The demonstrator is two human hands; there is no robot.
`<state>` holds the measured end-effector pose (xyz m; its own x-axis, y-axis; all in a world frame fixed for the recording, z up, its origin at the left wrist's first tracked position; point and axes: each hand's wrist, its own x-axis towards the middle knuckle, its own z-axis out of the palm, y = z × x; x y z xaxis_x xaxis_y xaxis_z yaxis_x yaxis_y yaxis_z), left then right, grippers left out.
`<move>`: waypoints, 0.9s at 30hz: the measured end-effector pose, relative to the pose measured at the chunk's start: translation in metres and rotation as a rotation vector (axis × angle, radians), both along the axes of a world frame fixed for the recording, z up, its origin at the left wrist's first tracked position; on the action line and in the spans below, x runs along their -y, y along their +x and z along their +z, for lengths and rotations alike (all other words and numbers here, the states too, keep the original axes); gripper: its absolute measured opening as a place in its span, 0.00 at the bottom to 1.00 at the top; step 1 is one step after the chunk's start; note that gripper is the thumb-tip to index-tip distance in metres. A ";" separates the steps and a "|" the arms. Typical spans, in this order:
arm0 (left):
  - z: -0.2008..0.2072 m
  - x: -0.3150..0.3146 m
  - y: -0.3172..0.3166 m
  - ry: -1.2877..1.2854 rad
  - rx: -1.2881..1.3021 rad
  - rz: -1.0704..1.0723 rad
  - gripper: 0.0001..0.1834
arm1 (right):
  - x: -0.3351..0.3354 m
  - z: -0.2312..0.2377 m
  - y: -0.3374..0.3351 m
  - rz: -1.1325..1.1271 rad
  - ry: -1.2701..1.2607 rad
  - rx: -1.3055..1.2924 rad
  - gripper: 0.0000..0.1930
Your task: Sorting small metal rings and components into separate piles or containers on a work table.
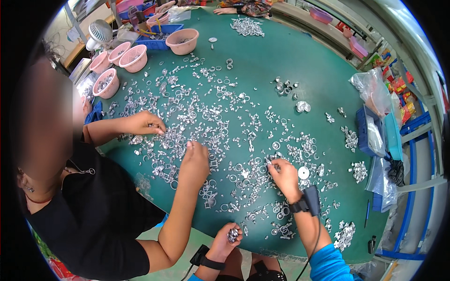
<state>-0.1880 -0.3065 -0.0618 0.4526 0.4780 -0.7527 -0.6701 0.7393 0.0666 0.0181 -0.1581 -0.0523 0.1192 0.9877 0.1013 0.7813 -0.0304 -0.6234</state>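
My left hand (pixel 219 244) is curled at the table's near edge around a small clump of silver metal parts (pixel 233 235). Farther right, my right hand (pixel 285 179) reaches over the loose silver parts (pixel 253 187), thumb and forefinger pinched together. Whatever is between those fingertips is too small to make out against the pieces around it. Just beside that hand lies a flat white disc (pixel 303 173) with a centre hole. The scattered parts include rings, square frames and tiny fittings.
At left, a co-worker's hands (pixel 145 123) pick among the same parts. Pink baskets (pixel 133 58) and a blue tray (pixel 154 43) stand at the far left. Sorted piles (pixel 344 235) lie along the right side, near a blue bin (pixel 370 131). Another person's hand (pixel 226 11) rests at the far edge.
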 end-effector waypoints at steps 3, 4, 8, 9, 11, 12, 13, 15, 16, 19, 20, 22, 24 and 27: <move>0.004 0.000 0.003 0.015 -0.003 -0.002 0.09 | 0.013 0.012 0.016 -0.101 -0.080 -0.429 0.08; 0.001 -0.001 0.003 0.020 -0.003 -0.006 0.09 | 0.015 0.017 0.018 -0.142 -0.142 -0.596 0.08; -0.001 -0.002 0.005 0.040 0.006 -0.021 0.10 | 0.026 0.026 0.035 -0.171 -0.402 -1.364 0.03; 0.000 -0.003 0.006 0.041 0.008 -0.023 0.10 | 0.026 0.030 0.034 -0.211 -0.359 -1.615 0.02; 0.001 -0.003 0.008 0.016 0.023 -0.017 0.10 | 0.026 0.032 0.032 -0.250 -0.309 -1.866 0.01; 0.001 -0.004 0.008 0.018 0.021 -0.019 0.10 | 0.024 0.030 0.032 -0.205 -0.307 -1.853 0.01; 0.002 -0.003 0.009 0.033 0.022 -0.017 0.10 | 0.021 0.027 0.032 -0.160 -0.304 -1.839 0.01; 0.002 -0.002 0.007 0.047 0.016 -0.013 0.10 | 0.014 0.021 0.027 -0.089 -0.316 -1.768 0.02; 0.002 -0.001 0.005 0.050 0.027 -0.014 0.10 | 0.011 0.018 0.021 -0.119 -0.408 -1.522 0.03; 0.001 0.003 0.003 0.041 0.039 -0.014 0.09 | 0.007 0.006 0.006 -0.160 -0.515 -1.024 0.06; 0.001 0.003 0.003 0.029 0.042 -0.011 0.09 | 0.006 -0.002 0.003 -0.007 -0.312 -0.564 0.07; 0.001 0.007 0.002 0.042 0.039 -0.006 0.09 | 0.008 0.001 -0.010 0.134 -0.069 0.057 0.07; 0.001 0.010 0.003 0.058 0.039 -0.005 0.08 | 0.005 0.001 -0.015 0.175 -0.124 0.228 0.06; 0.003 0.013 0.007 0.126 0.056 0.078 0.09 | 0.009 0.008 -0.015 0.180 -0.107 0.151 0.05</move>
<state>-0.1805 -0.3199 -0.0585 0.4499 0.6028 -0.6589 -0.7305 0.6729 0.1169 0.0026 -0.1672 -0.0443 -0.0679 0.9977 -0.0019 0.8642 0.0579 -0.4998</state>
